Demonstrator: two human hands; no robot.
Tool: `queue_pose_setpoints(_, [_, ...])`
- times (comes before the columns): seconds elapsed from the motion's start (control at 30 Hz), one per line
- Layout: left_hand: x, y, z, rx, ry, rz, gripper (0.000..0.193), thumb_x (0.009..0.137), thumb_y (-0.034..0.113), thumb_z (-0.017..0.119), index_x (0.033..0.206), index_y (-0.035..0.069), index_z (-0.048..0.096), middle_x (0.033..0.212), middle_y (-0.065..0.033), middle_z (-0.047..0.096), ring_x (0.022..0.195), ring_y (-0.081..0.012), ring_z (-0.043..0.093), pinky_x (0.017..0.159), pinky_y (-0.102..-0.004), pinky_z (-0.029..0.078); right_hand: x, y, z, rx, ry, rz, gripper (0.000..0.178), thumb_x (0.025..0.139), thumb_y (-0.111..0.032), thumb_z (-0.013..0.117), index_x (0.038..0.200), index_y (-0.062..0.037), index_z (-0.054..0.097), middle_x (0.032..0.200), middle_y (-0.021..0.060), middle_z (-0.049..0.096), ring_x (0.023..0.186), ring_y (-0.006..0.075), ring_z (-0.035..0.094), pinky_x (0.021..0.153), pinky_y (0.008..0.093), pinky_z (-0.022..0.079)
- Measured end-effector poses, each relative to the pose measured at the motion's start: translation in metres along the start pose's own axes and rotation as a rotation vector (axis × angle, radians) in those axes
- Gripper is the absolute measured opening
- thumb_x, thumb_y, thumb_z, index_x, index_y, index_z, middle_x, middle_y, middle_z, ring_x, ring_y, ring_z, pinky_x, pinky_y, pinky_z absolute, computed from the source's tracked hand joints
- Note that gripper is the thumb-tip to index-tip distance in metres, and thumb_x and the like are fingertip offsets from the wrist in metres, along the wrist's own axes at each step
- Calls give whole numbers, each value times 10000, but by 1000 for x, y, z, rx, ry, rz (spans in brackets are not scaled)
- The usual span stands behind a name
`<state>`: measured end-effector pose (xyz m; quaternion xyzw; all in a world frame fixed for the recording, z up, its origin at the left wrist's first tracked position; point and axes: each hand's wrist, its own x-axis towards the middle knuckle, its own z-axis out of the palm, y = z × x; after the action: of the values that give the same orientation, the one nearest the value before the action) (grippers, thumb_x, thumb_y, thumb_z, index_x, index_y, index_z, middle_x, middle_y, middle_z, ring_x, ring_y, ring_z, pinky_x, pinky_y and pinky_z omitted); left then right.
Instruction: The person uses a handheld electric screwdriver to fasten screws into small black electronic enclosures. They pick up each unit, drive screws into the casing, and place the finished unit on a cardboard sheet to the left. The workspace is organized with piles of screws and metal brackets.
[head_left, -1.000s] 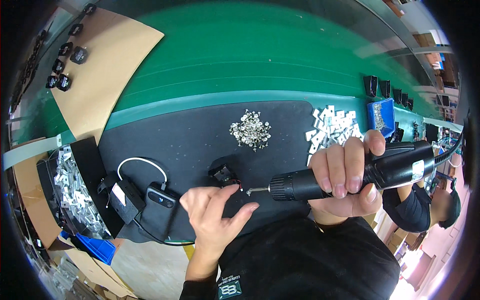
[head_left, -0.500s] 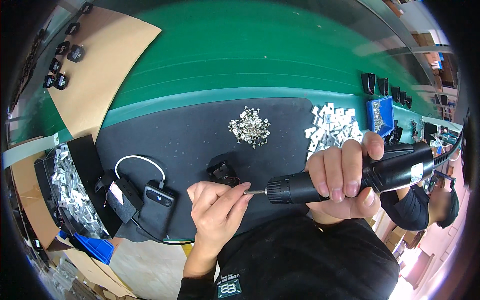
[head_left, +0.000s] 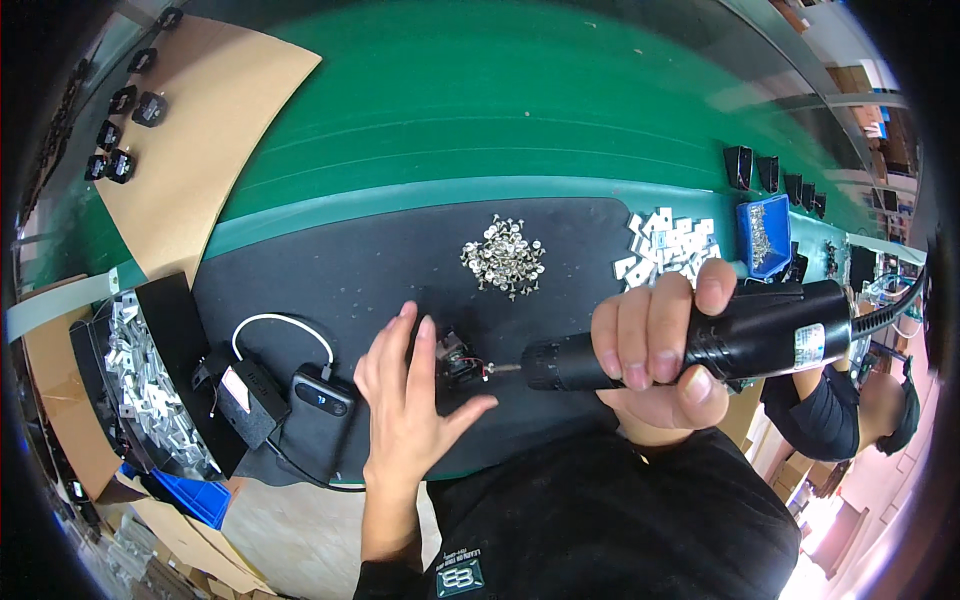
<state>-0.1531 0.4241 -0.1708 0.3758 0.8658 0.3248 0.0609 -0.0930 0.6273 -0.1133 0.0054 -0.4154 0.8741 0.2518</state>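
My right hand (head_left: pixel 660 350) is wrapped round a black electric screwdriver (head_left: pixel 740 335), held level with its bit pointing left. At the bit's tip sits a small silver screw (head_left: pixel 490 371). Fingers spread, my left hand (head_left: pixel 405 395) is beside a small black housing (head_left: pixel 455 358) with thin wires on the dark mat. The thumb extends below the housing, and nothing shows in this hand. Farther back on the mat lies a heap of silver screws (head_left: pixel 503 258). White and silver metal clips (head_left: pixel 668 245) are piled behind the screwdriver.
At left stand a black box of metal clips (head_left: pixel 190 330), a black adapter (head_left: pixel 245 400) and a power bank (head_left: pixel 322 392) with a white cable. A blue bin (head_left: pixel 765 235) of small parts is at right. Cardboard (head_left: pixel 210 120) holds black housings. A co-worker (head_left: pixel 850 415) sits at far right.
My left hand has let go of the screw at the bit and opened, moving slightly left. The screwdriver has shifted a little left and up, uncovering the black housing.
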Motion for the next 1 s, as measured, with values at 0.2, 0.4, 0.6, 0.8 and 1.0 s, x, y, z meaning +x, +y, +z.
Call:
queue_pose_setpoints(0.2, [9, -8, 13, -110, -5, -29, 740, 494, 199, 837, 1163, 65, 552, 1078, -61, 570, 993, -238, 522, 860, -398, 326, 0, 23, -2, -56, -60, -51, 456, 767, -25, 630, 1150, -93, 391, 740, 31, 526, 631, 158, 536, 629, 328, 473])
queue_pose_setpoints(0.4, [13, -2, 14, -131, 12, -74, 727, 482, 221, 842, 1146, 86, 580, 1016, -46, 562, 943, -225, 515, 858, -394, 316, 1, 33, -4, -102, -129, -84, 487, 761, 0, 629, 1177, -61, 382, 739, 50, 544, 646, 157, 555, 640, 327, 490])
queue_pose_setpoints(0.6, [15, -2, 16, -117, 0, -84, 710, 495, 233, 838, 1146, 102, 590, 1009, -40, 560, 923, -216, 512, 849, -388, 313, 2, 39, -1, -113, -110, -77, 463, 755, 10, 635, 1141, -52, 386, 731, 55, 540, 646, 157, 555, 639, 323, 491])
queue_pose_setpoints(0.8, [19, -1, 13, -116, -29, -92, 713, 483, 241, 838, 1141, 105, 600, 993, -35, 558, 907, -210, 509, 836, -381, 314, 5, 38, 4, -150, -154, -113, 383, 736, 68, 631, 1033, -54, 423, 725, 79, 539, 626, 169, 542, 626, 328, 485])
queue_pose_setpoints(1.0, [22, -1, 14, -137, -24, -92, 700, 484, 248, 833, 1129, 101, 607, 980, -35, 555, 891, -207, 506, 830, -378, 314, 4, 37, -1, -148, -184, -118, 386, 722, 71, 646, 1025, -48, 438, 724, 77, 548, 630, 173, 551, 622, 342, 484])
